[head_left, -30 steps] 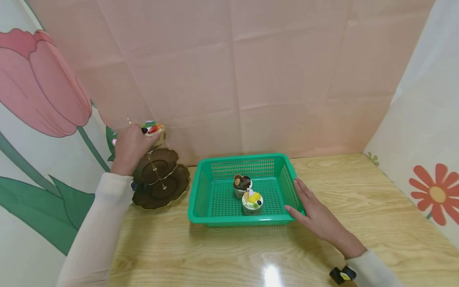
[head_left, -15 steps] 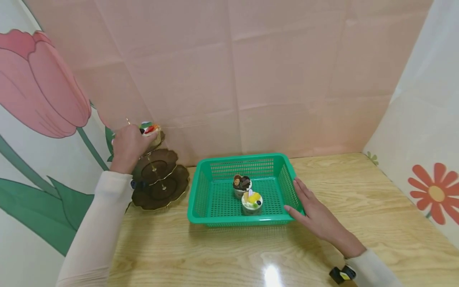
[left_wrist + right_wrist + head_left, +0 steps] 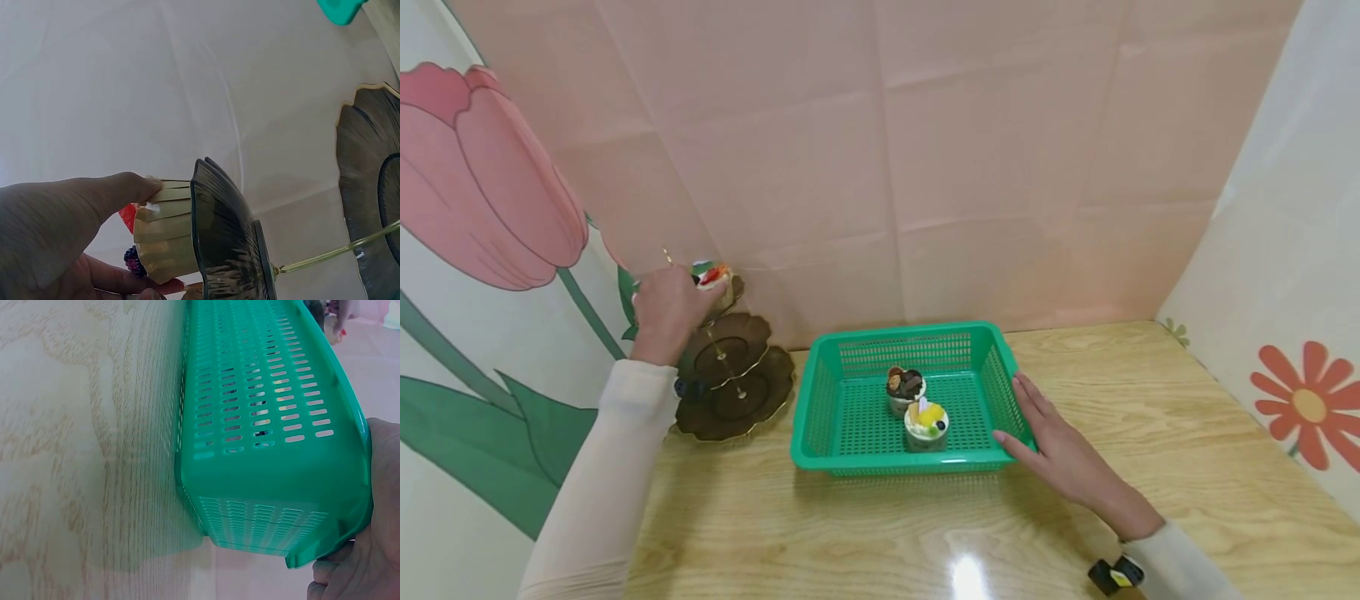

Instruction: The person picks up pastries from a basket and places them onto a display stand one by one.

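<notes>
My left hand [image 3: 666,308] pinches a cupcake [image 3: 167,232] in a pleated pale-yellow cup, topped with red fruit and dark berries. In the left wrist view the cup's base is against the small top plate [image 3: 228,237] of a brown, gold-edged tiered stand [image 3: 737,408]. The hand hides part of that top tier in the head view. On the right, my right hand [image 3: 1067,454] lies with straight fingers along the rim of a green basket [image 3: 820,462]. Inside the basket are a chocolate-topped cupcake [image 3: 906,389] and a yellow fruit-topped cupcake [image 3: 927,425].
The stand's middle tier [image 3: 722,350] sits left of the basket, above the wide bottom tier. Everything stands on a wooden table [image 3: 865,533]. A pink cloth backdrop [image 3: 970,192] rises behind, with flower-printed panels [image 3: 1311,408] at the sides.
My left hand has lowered the fruit cupcake slightly onto the stand's top tier. The right hand and the basket hold their places.
</notes>
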Motion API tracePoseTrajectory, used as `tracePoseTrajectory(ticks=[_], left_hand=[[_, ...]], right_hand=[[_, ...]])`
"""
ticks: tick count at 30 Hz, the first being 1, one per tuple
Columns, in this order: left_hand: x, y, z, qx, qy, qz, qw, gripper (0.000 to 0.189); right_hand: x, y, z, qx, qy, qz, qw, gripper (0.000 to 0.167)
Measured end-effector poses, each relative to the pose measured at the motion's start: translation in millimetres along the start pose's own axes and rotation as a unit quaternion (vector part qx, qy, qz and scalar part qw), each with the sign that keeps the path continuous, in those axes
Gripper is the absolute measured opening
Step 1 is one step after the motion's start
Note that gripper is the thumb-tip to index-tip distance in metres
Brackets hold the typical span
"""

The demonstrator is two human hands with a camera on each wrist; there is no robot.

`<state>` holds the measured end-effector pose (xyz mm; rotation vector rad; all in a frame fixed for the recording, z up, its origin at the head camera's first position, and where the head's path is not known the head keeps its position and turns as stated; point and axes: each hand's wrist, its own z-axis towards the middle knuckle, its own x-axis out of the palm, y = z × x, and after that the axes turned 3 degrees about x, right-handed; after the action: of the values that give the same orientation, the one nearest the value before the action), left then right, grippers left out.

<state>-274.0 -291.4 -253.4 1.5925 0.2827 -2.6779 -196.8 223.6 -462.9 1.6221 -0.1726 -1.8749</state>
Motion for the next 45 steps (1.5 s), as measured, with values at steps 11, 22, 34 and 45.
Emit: tracePoseTrajectory(ticks=[11,22,34,45], left_hand=[[1.3,4.1,0.2,0.009,-0.004,0.008,0.9999,0.062],[-1.9,4.6,2.0,0.007,0.008,0.040,0.9991,0.067],[-1.2,4.9,1.5,0.004,-0.012,0.038,0.9992,0.068],[-16.2,3.0,-17.4,0.003,-0.052,0.026,0.9983,0.067]], right_hand=[[0,-1,-0.1,0.004,0.002,-0.001,1.0000,0.087],[-1,-2,0.9,0.003,0.001,-0.002,1.0000,0.087],[-2,1,-1.5,0.007,0.000,-0.002,1.0000,0.087],[0,2,-1.6,-0.001,-0.007,-0.004,1.0000,0.086]])
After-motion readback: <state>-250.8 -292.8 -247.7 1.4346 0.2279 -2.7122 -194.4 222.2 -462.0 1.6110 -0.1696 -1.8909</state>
